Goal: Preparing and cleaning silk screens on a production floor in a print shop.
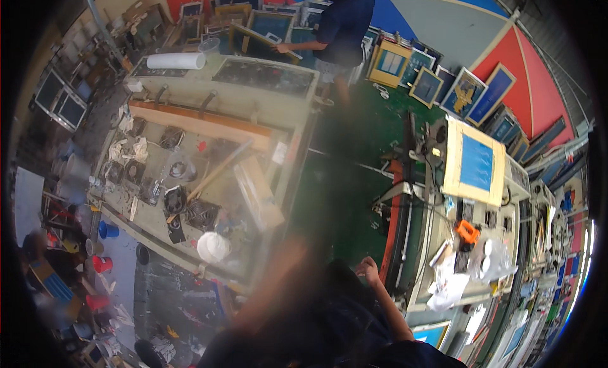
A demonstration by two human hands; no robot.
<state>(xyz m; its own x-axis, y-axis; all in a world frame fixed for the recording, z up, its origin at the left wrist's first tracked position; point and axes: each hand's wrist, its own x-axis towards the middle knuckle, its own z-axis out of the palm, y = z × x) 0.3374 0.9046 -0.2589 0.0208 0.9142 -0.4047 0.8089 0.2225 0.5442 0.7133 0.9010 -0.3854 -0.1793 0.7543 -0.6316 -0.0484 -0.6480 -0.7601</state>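
My right hand (367,270) hangs over the green floor at lower centre, its fingers loosely curled, and nothing shows in it. The nearest thing to it is a long machine rail (391,241) with an orange-red side, just to its right. My left forearm (272,286) is a blur at lower centre, beside the corner of a large worktable (253,276). The fingers of that hand are smeared, so what they do is hidden. On the table lie a white round tub (214,247), several black fans (202,213), a wooden stick (218,170) and a board (258,194).
Ahead, a person (342,29) in dark clothes holds a screen frame (263,42). A wood-edged screen with blue mesh (476,165) rests on the right-hand machine, above an orange tool (467,232) and plastic bags (497,260). Frames lean along the painted wall. Red buckets (101,264) stand left.
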